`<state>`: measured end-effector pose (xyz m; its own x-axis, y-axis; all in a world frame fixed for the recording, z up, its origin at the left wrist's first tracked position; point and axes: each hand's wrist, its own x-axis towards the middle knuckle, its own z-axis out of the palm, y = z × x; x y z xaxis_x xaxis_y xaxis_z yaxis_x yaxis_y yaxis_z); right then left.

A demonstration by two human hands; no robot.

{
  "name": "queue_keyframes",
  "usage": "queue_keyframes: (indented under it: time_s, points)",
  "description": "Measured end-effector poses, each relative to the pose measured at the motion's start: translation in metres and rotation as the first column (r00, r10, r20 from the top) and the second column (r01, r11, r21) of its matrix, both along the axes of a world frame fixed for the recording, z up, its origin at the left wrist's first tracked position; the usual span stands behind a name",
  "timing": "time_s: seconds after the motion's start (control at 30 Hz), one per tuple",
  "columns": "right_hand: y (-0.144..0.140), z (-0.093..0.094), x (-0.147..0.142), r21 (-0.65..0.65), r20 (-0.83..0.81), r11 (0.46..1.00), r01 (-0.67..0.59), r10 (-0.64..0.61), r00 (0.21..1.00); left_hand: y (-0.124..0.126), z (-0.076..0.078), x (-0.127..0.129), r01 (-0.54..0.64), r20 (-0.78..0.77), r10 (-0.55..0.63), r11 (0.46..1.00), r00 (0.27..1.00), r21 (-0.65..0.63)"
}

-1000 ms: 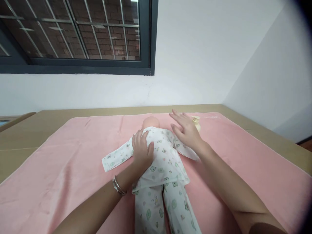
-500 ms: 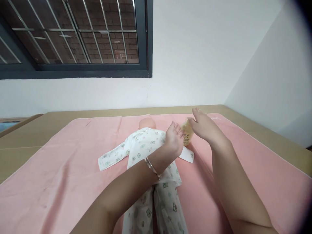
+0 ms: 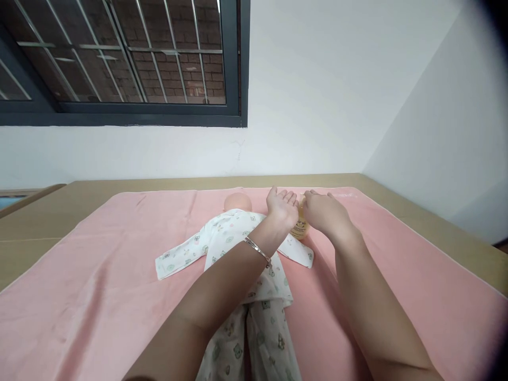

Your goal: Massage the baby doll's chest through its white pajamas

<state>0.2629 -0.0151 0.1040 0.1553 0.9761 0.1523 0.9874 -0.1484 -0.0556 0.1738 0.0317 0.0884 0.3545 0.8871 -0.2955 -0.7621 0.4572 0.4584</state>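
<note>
My left hand (image 3: 283, 209) is open, palm up and fingers spread, above the doll's arm on the right. Close beside it, my right hand (image 3: 326, 211) has its fingers bent down over the upper part of a yellowish see-through bottle (image 3: 300, 229) with dark print. That hand hides the bottle's top, so how the fingers meet it is partly out of sight. A doll (image 3: 226, 238) in a white top and trousers with small green prints lies on a pink mat (image 3: 130, 238). My left forearm crosses in front of its body.
The mat covers most of a tan table or bed surface (image 3: 400, 206). Behind it rises a white wall (image 3: 317, 106) with a dark-framed, barred window (image 3: 151, 108) at upper left. Another wall closes off the right side.
My right hand has come down onto the bottle's top, its fingers now bent instead of stretched. My left hand has turned flatter, palm up, beside the bottle.
</note>
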Motion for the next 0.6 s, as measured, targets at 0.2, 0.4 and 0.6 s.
queue_keyframes:
  time_s: [0.2,0.4,0.6]
  points:
    - [0.001,0.003,0.002,0.011,-0.093,0.999,0.033,-0.032,0.995,-0.045,-0.003,-0.040,0.092,-0.057,-0.097,0.993,0.994,-0.077]
    - [-0.025,0.002,-0.049,0.392,-0.136,0.872,-0.294,0.371,0.919,-0.085,0.000,-0.098,0.261,-0.046,-0.260,0.965,0.965,0.010]
    - [-0.060,-0.021,-0.109,0.476,0.055,0.619,-0.625,0.688,0.723,-0.098,0.031,-0.149,0.470,0.026,-0.503,0.824,0.864,0.316]
